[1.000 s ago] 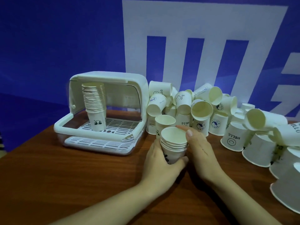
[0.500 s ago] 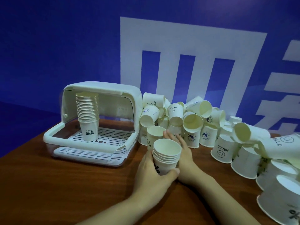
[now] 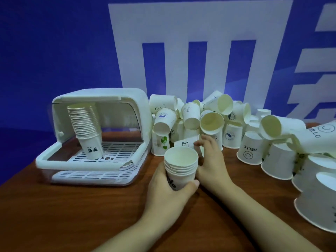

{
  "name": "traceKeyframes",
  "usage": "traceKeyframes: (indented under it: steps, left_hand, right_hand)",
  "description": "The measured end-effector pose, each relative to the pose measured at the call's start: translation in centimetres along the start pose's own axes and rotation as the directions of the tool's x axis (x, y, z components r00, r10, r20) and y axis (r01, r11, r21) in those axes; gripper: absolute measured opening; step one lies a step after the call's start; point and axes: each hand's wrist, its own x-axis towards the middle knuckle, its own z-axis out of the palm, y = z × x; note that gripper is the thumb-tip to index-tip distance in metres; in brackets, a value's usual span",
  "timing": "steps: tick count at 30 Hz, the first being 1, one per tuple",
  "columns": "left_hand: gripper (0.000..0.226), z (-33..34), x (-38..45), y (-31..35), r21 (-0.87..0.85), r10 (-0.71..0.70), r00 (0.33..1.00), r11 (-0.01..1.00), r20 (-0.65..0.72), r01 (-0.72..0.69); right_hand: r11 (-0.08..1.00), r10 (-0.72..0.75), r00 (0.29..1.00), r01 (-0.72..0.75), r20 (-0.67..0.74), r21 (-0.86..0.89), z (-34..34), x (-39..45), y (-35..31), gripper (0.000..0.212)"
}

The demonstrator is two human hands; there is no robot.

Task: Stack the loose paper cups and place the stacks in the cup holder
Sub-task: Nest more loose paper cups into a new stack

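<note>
My left hand (image 3: 163,190) grips a short stack of nested paper cups (image 3: 181,168), upright on the wooden table (image 3: 72,215). Just right of it, my right hand (image 3: 211,160) reaches behind the stack, its fingertips curled onto the end of a tilted loose cup with a panda print (image 3: 184,143); its thumb is hidden. The white cup holder (image 3: 94,160) stands open at the left with a tall, leaning stack of cups (image 3: 85,128) inside on its slotted tray.
A large heap of loose paper cups (image 3: 214,122) lies behind my hands and runs along the table's right side, where upside-down cups (image 3: 251,151) stand close to my right forearm. A blue and white wall closes off the back.
My right hand has moved from beside the stack to the cup behind it, and that cup has gone from upright to tilted. My left hand keeps hold of the stack.
</note>
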Motion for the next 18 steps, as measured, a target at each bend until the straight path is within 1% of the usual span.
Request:
traceKeyframes:
  steps: [2, 3, 5, 7, 8, 9, 10, 11, 12, 15, 16, 18]
  left_hand:
    - [0.061, -0.1, -0.1, 0.1, 0.022, 0.004, 1.000, 1.000, 0.014, -0.004]
    - [0.060, -0.1, -0.2, 0.3, 0.028, 0.001, 1.000, 1.000, 0.025, -0.001]
    - [0.057, -0.2, -0.3, 0.5, 0.037, -0.007, 0.999, 0.999, 0.043, 0.005]
    - [0.055, -0.3, -0.3, 0.6, 0.045, -0.007, 0.999, 0.999, 0.049, 0.005]
    - [0.055, -0.3, -0.3, 0.7, 0.049, -0.008, 0.999, 0.999, 0.050, 0.005]
    - [0.055, -0.2, -0.3, 0.7, 0.050, -0.009, 0.999, 0.999, 0.048, 0.006]
    - [0.055, -0.2, -0.3, 0.7, 0.049, -0.007, 0.999, 0.999, 0.046, 0.005]
    - [0.056, -0.3, -0.4, 0.7, 0.047, -0.005, 0.999, 0.999, 0.044, 0.003]
    - [0.056, -0.3, -0.4, 0.6, 0.045, -0.006, 0.999, 0.999, 0.043, 0.004]
    - [0.057, -0.3, -0.5, 0.8, 0.042, -0.011, 0.999, 0.999, 0.049, 0.009]
    - [0.056, -0.3, -0.4, 0.8, 0.038, -0.009, 0.999, 0.999, 0.052, 0.007]
    - [0.055, -0.3, -0.3, 0.9, 0.027, 0.001, 0.998, 1.000, 0.059, -0.003]
  right_hand:
    - [0.994, 0.094, 0.994, -0.096, -0.058, -0.042, -0.3, -0.1, -0.2, 0.032]
    - [0.992, 0.120, 0.987, -0.123, -0.105, -0.028, -0.4, -0.2, -0.2, 0.033]
    - [0.980, 0.191, 0.967, -0.196, -0.170, -0.019, -0.8, -0.2, -0.2, 0.048]
    - [0.943, 0.303, 0.941, -0.319, -0.150, -0.095, -1.2, -0.1, 0.4, 0.066]
    - [0.919, 0.355, 0.927, -0.370, -0.117, -0.140, -1.3, -0.1, 0.8, 0.067]
    - [0.901, 0.396, 0.914, -0.406, -0.091, -0.156, -1.5, -0.1, 1.0, 0.058]
    - [0.895, 0.416, 0.906, -0.424, -0.082, -0.136, -1.7, 0.0, 1.0, 0.043]
    - [0.904, 0.411, 0.907, -0.419, -0.090, -0.090, -1.9, 0.0, 1.1, 0.029]
    - [0.922, 0.380, 0.918, -0.386, -0.115, -0.033, -2.0, 0.0, 1.2, 0.020]
    - [0.958, 0.247, 0.946, -0.208, -0.208, 0.196, -2.6, 0.0, 0.1, 0.013]
    - [0.952, 0.214, 0.947, -0.147, -0.240, 0.269, -3.0, 0.1, -0.6, 0.012]
    - [0.932, 0.128, 0.942, -0.007, -0.310, 0.363, -4.2, 0.2, -2.6, 0.011]
